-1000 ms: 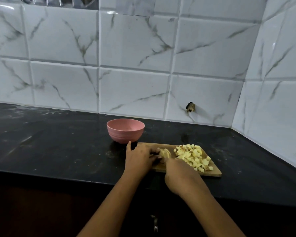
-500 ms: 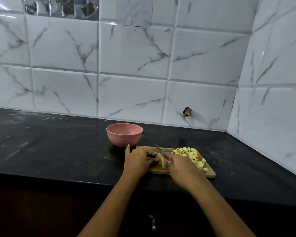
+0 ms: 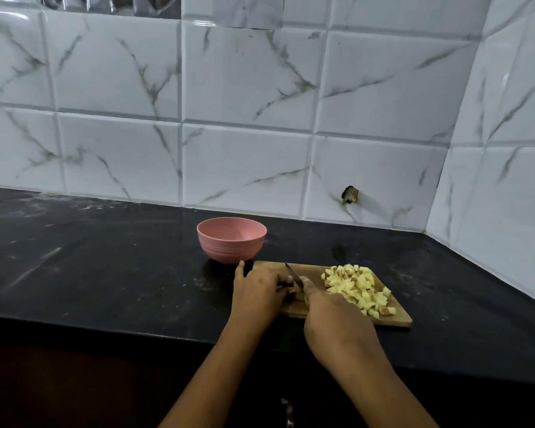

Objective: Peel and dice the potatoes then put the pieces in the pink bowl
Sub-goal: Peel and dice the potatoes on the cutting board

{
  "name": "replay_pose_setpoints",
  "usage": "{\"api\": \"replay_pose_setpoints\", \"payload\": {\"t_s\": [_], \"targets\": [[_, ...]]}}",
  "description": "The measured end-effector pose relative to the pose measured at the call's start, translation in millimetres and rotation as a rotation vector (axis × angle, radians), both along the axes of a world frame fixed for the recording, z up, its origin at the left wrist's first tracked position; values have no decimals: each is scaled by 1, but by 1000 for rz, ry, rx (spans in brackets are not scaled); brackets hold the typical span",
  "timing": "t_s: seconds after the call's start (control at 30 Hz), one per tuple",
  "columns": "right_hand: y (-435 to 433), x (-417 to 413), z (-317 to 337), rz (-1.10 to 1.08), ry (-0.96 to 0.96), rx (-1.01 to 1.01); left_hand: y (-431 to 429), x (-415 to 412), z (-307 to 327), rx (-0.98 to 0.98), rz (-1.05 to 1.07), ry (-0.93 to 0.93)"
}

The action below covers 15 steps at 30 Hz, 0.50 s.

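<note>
While left hand [image 3: 257,291] holds potato [image 3: 301,298], right hand [image 3: 337,322] grips knife [image 3: 294,274]

a home kitchen: black stone counter [image 3: 105,273], white marble-look wall tiles [image 3: 244,88], wooden chopping board [image 3: 318,270] with diced potato [image 3: 359,287].

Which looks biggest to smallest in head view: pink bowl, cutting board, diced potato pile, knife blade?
1. cutting board
2. pink bowl and diced potato pile: about alike, unranked
3. knife blade, only partly visible
</note>
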State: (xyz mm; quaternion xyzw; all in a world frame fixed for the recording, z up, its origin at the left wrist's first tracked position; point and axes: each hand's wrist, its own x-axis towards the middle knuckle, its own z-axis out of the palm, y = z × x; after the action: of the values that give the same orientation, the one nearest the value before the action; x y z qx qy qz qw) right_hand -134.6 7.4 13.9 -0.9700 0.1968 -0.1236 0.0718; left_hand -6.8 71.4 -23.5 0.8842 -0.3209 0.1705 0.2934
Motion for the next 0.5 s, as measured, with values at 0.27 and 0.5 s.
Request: {"api": "replay_pose_setpoints", "payload": {"t_s": [0.27,0.5], "targets": [[8,10,-10,-27,20,-117,-2,1,2,131,-3,-35],[-2,26,-4,8,47,-37,-1,1,2,182,1,-57]]}}
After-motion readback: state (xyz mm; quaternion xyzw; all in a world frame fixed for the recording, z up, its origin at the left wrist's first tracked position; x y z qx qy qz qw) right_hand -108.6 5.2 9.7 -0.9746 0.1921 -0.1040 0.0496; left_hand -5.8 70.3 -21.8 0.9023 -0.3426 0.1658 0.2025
